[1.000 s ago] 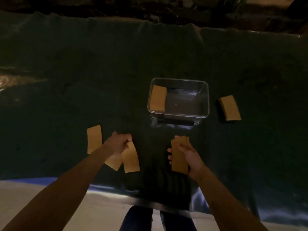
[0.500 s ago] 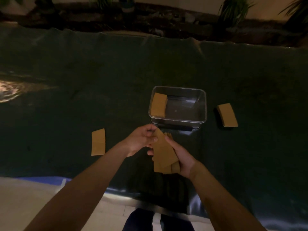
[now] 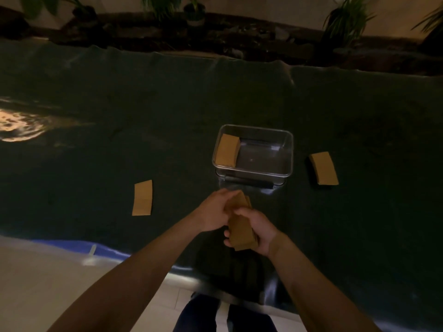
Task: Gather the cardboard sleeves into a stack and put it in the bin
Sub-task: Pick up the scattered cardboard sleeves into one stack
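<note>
A stack of brown cardboard sleeves (image 3: 240, 227) is held above the dark tablecloth, just in front of the clear plastic bin (image 3: 287, 149). My right hand (image 3: 257, 227) grips its lower part from the right. My left hand (image 3: 215, 208) pinches its upper left edge. One sleeve (image 3: 227, 150) leans inside the bin at its left wall. A single sleeve (image 3: 142, 198) lies flat on the cloth to the left. Another sleeve (image 3: 324, 167) lies to the right of the bin.
The table is covered with a dark green cloth (image 3: 119, 116) whose near edge hangs over by my legs. Potted plants (image 3: 345, 20) and dark soil run along the far edge. A bright reflection (image 3: 19, 125) shows at the far left.
My left hand lifted two sleeves off the cloth at the left and brought them to the sleeves in my right hand. Both hands now press them into one stack.
</note>
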`<control>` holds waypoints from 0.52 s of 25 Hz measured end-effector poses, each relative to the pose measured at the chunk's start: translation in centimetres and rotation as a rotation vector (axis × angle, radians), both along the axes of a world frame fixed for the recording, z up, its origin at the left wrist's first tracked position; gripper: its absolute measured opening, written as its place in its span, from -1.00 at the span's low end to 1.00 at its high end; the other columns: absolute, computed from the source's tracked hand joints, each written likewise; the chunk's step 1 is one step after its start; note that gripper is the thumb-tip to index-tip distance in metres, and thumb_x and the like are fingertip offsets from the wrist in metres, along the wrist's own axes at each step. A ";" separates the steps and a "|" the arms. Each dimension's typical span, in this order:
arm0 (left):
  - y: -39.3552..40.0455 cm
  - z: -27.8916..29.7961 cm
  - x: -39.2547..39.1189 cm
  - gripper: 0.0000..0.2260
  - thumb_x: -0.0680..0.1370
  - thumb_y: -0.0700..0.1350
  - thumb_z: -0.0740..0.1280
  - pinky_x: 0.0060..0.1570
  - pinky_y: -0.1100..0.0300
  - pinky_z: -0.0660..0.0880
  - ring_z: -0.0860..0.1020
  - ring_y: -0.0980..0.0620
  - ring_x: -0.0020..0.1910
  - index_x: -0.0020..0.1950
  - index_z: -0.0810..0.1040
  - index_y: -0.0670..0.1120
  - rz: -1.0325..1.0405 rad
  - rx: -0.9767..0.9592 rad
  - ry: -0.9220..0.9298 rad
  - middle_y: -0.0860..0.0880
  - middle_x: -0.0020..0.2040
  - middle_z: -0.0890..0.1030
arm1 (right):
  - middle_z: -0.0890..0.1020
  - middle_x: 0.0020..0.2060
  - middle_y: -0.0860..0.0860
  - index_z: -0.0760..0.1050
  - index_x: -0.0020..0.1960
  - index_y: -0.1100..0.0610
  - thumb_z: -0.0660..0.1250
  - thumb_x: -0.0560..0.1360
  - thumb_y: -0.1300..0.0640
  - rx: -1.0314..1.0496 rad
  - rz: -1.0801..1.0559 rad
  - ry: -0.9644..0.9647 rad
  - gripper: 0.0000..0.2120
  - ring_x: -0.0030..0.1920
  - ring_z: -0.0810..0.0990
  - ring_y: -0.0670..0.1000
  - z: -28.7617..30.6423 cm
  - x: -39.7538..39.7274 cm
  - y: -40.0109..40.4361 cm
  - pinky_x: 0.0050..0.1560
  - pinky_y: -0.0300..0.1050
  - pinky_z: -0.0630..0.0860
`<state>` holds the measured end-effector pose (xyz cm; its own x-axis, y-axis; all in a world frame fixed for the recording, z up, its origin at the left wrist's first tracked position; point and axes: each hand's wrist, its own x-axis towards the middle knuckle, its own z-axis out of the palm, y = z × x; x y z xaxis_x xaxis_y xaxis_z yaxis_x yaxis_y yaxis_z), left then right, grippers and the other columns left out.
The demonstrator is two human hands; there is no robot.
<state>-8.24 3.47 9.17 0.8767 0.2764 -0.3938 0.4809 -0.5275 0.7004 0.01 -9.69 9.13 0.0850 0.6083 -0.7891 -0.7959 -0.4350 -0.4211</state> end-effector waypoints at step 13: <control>3.8 1.0 -3.3 0.14 0.22 0.11 0.59 0.42 -0.09 0.17 0.12 -0.13 0.44 0.49 -0.20 0.35 -0.179 0.257 -0.015 -0.01 0.47 0.06 | 0.63 0.19 0.16 0.58 0.24 0.02 0.34 0.49 0.11 0.115 0.011 0.005 -0.67 0.25 0.55 0.19 0.9 -1.9 6.3 0.26 0.22 0.48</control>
<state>-11.53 7.31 10.19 0.9256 0.2059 -0.3175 0.3549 -0.7636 0.5394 -1.88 -3.36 10.02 0.0734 0.6957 -0.7145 -0.7936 -0.3931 -0.4643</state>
